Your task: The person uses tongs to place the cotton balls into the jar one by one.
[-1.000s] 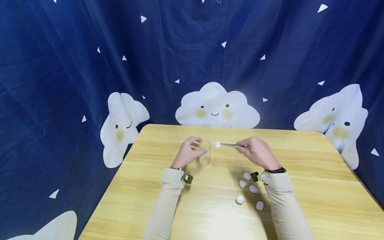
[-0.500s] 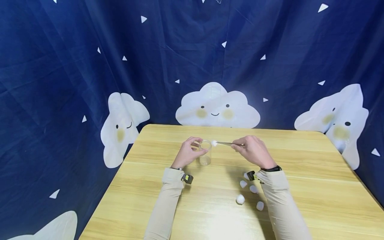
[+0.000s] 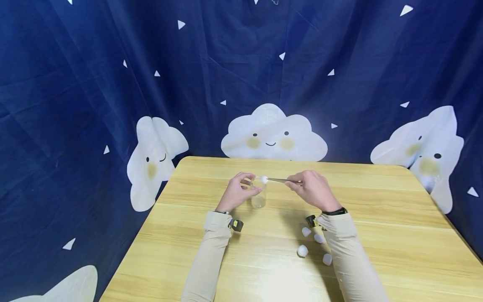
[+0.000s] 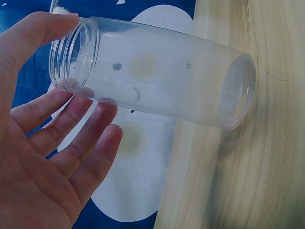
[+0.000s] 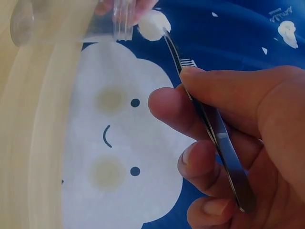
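My left hand (image 3: 237, 193) holds a clear plastic jar (image 4: 157, 71) near its threaded mouth, thumb on one side and fingertips on the other. The jar stands upright on the wooden table, and nothing shows inside it. In my right hand (image 3: 315, 191) is a pair of metal tweezers (image 5: 217, 129), pinched between thumb and fingers. Their tips grip a white cotton ball (image 5: 155, 25), which hangs at the jar's rim in the head view. Only a bit of that ball shows past the left thumb in the left wrist view.
Several loose cotton balls (image 3: 302, 251) lie on the wooden table (image 3: 170, 251) below the right forearm, some partly hidden by it. A dark blue curtain (image 3: 241, 63) with cloud prints hangs behind the table's far edge.
My right hand has moved left with the tweezers, bringing the cotton ball from right of the jar to its rim. The left hand and jar have stayed in place.
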Motion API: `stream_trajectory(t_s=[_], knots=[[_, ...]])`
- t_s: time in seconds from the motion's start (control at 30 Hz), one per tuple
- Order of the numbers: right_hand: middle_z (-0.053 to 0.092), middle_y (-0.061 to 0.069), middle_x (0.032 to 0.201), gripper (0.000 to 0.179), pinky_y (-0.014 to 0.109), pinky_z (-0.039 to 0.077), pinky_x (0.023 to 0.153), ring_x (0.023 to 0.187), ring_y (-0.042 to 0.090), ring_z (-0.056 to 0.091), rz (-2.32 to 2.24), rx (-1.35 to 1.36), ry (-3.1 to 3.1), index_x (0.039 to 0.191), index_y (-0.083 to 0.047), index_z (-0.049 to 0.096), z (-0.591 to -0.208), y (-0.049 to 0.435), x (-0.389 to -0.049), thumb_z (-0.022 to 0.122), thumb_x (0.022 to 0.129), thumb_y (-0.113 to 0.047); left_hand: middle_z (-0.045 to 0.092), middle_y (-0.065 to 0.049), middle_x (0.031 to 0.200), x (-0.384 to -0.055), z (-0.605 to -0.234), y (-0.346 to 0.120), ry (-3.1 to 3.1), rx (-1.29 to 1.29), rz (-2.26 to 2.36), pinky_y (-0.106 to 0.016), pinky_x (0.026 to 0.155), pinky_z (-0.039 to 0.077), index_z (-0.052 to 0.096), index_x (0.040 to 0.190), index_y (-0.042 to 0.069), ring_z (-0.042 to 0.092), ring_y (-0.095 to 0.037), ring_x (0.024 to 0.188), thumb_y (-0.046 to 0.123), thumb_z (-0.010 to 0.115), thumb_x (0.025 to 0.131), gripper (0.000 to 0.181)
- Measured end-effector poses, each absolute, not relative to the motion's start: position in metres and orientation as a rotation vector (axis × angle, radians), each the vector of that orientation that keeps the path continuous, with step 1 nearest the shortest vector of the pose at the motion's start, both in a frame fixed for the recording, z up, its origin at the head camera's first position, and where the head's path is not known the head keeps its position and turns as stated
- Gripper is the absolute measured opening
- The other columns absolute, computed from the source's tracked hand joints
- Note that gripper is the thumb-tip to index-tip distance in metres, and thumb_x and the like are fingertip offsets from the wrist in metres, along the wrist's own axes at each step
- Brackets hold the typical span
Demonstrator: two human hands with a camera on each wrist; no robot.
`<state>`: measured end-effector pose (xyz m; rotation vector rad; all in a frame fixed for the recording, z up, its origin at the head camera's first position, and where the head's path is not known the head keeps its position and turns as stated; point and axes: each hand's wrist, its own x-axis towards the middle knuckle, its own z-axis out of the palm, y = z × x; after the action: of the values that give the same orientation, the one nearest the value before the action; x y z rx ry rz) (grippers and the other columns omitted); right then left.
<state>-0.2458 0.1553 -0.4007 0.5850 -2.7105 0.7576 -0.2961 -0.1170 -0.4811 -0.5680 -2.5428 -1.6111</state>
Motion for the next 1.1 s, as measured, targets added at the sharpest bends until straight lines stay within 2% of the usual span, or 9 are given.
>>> stream_trajectory(t_s=[0.27,0.47,0.8,1.1], knots=[[0.082,0.005,0.097,0.012,0.036,0.051,0.061,0.080,0.019,0.072,0.757,0.577,-2.728,0.100,-0.017,0.084,-0.401,0.149,-0.246,0.076,0.094,-0.024,0.068,-0.001,0.126,-0.296,-0.481,-0.117,-2.546,-0.566,-1.603,-0.039,0.094,0.060,0.069,0.125,0.017,0.068,-0.018,0.105,0.035,0.088,0.082,0.050],[0.082,0.005,0.097,0.011,0.031,0.046,0.055,0.074,0.015,0.069,0.758,0.579,-2.735,0.099,-0.017,0.084,-0.403,0.147,-0.247,0.076,0.094,-0.023,0.067,-0.002,0.126,-0.297,-0.481,-0.118,-2.551,-0.578,-1.598,-0.038,0.094,0.060,0.069,0.126,0.016,0.067,-0.018,0.106,0.035,0.087,0.083,0.050],[0.082,0.006,0.098,0.014,0.029,0.044,0.054,0.070,0.013,0.065,0.754,0.562,-2.770,0.102,-0.016,0.083,-0.405,0.143,-0.246,0.076,0.094,-0.025,0.068,-0.003,0.126,-0.297,-0.481,-0.117,-2.554,-0.569,-1.590,-0.038,0.093,0.060,0.069,0.126,0.014,0.068,-0.019,0.107,0.031,0.087,0.083,0.050],[0.082,0.005,0.099,0.013,0.029,0.042,0.052,0.071,0.013,0.067,0.745,0.565,-2.782,0.101,-0.017,0.084,-0.406,0.141,-0.245,0.076,0.094,-0.025,0.069,-0.003,0.124,-0.298,-0.482,-0.117,-2.534,-0.588,-1.569,-0.036,0.091,0.061,0.069,0.126,0.014,0.069,-0.020,0.104,0.034,0.087,0.083,0.051]])
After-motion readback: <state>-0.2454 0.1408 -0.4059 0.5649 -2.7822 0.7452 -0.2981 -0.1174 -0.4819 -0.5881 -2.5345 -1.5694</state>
